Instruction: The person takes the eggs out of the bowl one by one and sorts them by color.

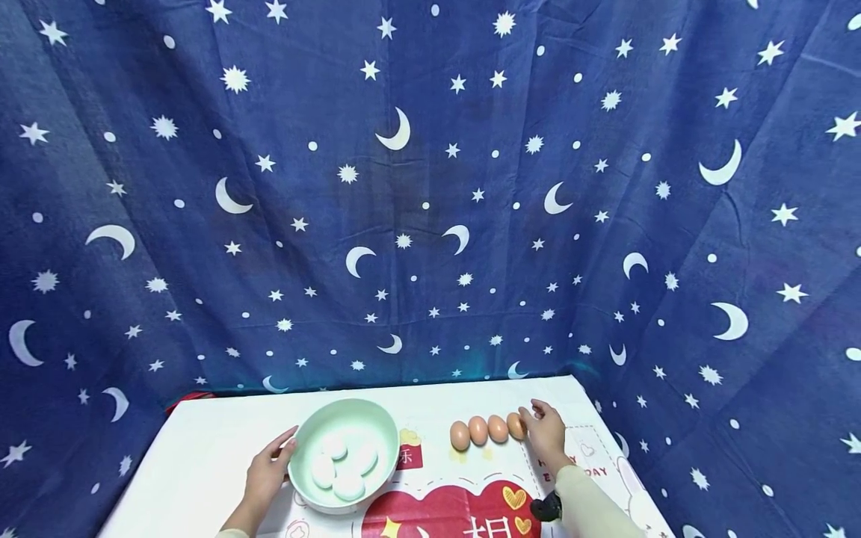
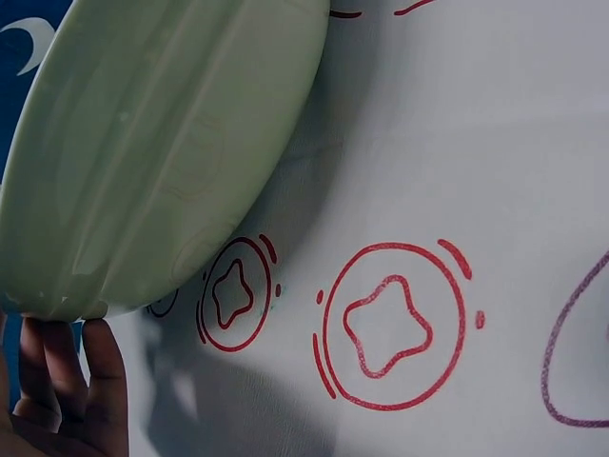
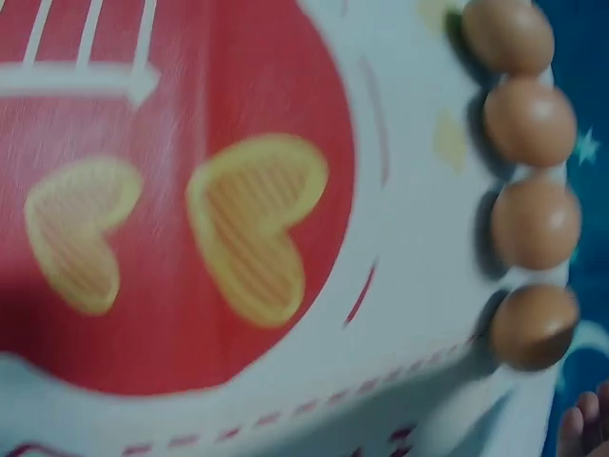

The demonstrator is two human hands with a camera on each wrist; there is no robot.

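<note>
A pale green bowl (image 1: 344, 418) stands on the left part of the table, with several white eggs (image 1: 348, 484) inside it. At its left side my left hand (image 1: 264, 472) holds the edge, thumb and forefinger by the rim; in the left wrist view the fingertips meet the bowl (image 2: 162, 162). Several brown eggs (image 1: 478, 430) lie in a row to the right of the bowl. My right hand (image 1: 546, 433) is beside the rightmost brown egg (image 1: 516, 426), fingers loosely bent. The right wrist view shows its fingertips (image 3: 582, 424) a little apart from the nearest egg (image 3: 535, 327).
A white printed cloth (image 1: 430, 403) with a red patch (image 1: 430, 515) covers the table. Blue curtains (image 1: 430, 299) with moons and stars hang behind it and along both sides. A black strap (image 1: 546, 508) is on my right wrist.
</note>
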